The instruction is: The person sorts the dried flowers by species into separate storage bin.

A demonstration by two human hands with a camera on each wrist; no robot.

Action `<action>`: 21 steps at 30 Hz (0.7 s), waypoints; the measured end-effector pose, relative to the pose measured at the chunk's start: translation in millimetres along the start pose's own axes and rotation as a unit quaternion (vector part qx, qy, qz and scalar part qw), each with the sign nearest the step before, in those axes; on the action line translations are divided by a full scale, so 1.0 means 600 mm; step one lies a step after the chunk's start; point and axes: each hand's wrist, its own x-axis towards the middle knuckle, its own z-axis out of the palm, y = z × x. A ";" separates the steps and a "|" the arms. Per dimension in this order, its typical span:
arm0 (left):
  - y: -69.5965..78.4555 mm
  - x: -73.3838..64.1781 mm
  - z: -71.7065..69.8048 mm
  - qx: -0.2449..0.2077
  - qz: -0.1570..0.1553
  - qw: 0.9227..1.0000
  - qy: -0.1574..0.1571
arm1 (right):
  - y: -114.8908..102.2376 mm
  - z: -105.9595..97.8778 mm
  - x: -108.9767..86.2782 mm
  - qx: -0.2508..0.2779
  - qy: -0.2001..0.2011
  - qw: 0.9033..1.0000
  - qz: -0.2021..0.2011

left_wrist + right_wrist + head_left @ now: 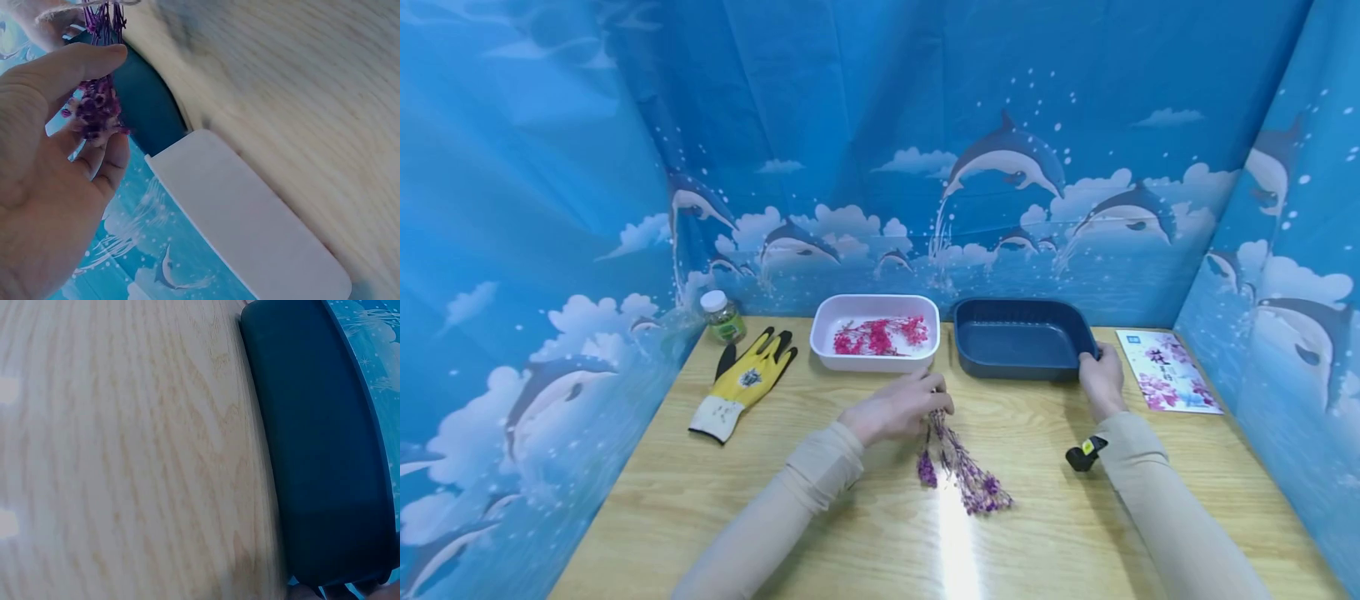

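Note:
My left hand pinches a bunch of dried purple flowers by its upper part, and the stems and blossoms slant down to the right over the table. Purple blossoms show between the thumb and the curled fingers in the left wrist view, with pale twine across the stems. At the right end of a dark blue tray, my right hand grips the wall and rim. Fingertips of that hand show under the tray's end at the bottom of the right wrist view.
Left of the blue tray stands a white tray holding pink dried flowers. Farther left lie a yellow work glove and a lidded bottle. A floral-printed packet lies at the right. A dolphin-print curtain borders the table.

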 end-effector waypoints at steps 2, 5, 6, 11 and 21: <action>-0.001 -0.001 -0.003 0.011 0.002 1.000 0.002 | 0.000 0.000 0.000 0.003 -0.001 1.000 0.001; -0.002 -0.003 -0.006 0.009 -0.007 1.000 -0.006 | 0.000 0.001 -0.001 0.005 -0.001 1.000 0.002; -0.002 -0.004 -0.007 0.004 -0.013 1.000 -0.012 | 0.000 0.001 -0.001 0.005 0.000 1.000 0.002; -0.004 -0.011 -0.014 -0.041 -0.043 0.997 -0.053 | 0.000 0.000 -0.002 0.001 0.002 1.000 0.000; -0.010 -0.021 -0.021 -0.059 -0.048 0.995 -0.061 | 0.001 0.000 -0.002 -0.003 0.000 1.000 -0.002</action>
